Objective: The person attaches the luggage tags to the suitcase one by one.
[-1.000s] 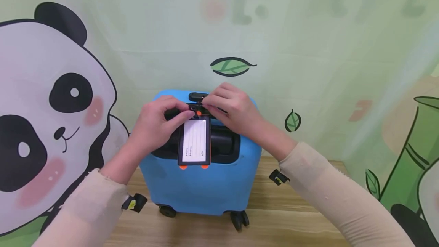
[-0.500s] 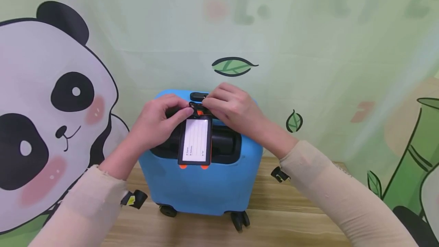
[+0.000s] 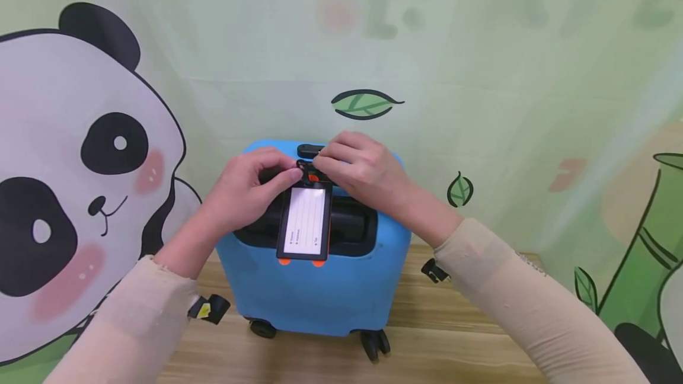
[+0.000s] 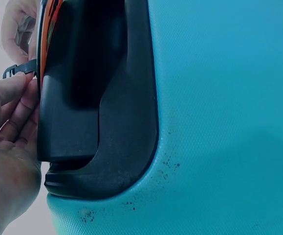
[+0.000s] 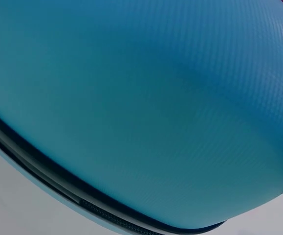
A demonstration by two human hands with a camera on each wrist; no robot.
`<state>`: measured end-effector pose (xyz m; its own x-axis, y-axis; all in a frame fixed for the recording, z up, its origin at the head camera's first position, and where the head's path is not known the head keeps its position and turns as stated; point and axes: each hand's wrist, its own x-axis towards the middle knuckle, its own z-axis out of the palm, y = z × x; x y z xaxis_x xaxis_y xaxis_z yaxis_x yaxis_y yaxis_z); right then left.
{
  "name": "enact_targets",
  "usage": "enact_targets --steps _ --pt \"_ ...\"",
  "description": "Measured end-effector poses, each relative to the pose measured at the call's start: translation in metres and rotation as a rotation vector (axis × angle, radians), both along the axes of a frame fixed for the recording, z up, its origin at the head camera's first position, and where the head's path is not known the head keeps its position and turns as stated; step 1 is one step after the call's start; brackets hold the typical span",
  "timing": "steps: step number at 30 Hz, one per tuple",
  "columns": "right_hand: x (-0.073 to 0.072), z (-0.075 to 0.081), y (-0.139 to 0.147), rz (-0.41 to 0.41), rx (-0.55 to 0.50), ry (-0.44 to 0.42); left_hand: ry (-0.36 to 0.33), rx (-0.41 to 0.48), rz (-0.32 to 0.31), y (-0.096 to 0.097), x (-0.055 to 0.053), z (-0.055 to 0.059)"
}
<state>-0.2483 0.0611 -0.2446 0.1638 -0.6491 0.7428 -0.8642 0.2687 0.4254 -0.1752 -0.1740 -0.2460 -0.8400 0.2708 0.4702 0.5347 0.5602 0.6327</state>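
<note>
A blue suitcase (image 3: 315,295) stands upright with its black top handle (image 3: 310,150) partly hidden by the right hand. A luggage tag (image 3: 305,221), black-framed with orange edges and a white card, hangs over the front recess. My left hand (image 3: 248,185) pinches the tag's black strap at its small buckle between thumb and index finger. Close beside it, my right hand (image 3: 365,165) pinches the strap with curled fingers, its fingertips partly hidden. In the left wrist view the buckle (image 4: 11,71) pokes out above the left thumb. The right wrist view shows mostly the suitcase shell (image 5: 146,107).
Beneath the suitcase wheels (image 3: 373,344) lies a wood-grain surface (image 3: 448,354). A green cloth backdrop (image 3: 256,46) with a printed panda hangs close behind. Black wrist mounts (image 3: 214,309) stick out from both sleeves.
Both hands stay at the strap. The right fingertips have edged slightly closer to the left hand, and the tag's top has shifted slightly down. The whole view drifts a little to the right.
</note>
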Motion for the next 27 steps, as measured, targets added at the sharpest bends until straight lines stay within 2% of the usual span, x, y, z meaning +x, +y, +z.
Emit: enact_targets --steps 3,8,20,27 --pt "-0.0001 0.0 -0.0011 -0.001 0.001 0.037 -0.01 -0.004 0.001 -0.0006 -0.0002 0.0001" --pt "0.0006 -0.0002 -0.0014 -0.002 -0.001 0.035 -0.016 -0.007 -0.001 -0.0004 -0.0013 0.0005" --pt "0.0047 -0.003 0.0008 0.029 -0.028 -0.104 -0.021 -0.02 -0.008 0.0005 -0.001 0.0018" --pt "0.0054 -0.0028 0.0002 0.025 -0.022 -0.109 -0.026 -0.041 -0.006 -0.0011 -0.0011 0.0036"
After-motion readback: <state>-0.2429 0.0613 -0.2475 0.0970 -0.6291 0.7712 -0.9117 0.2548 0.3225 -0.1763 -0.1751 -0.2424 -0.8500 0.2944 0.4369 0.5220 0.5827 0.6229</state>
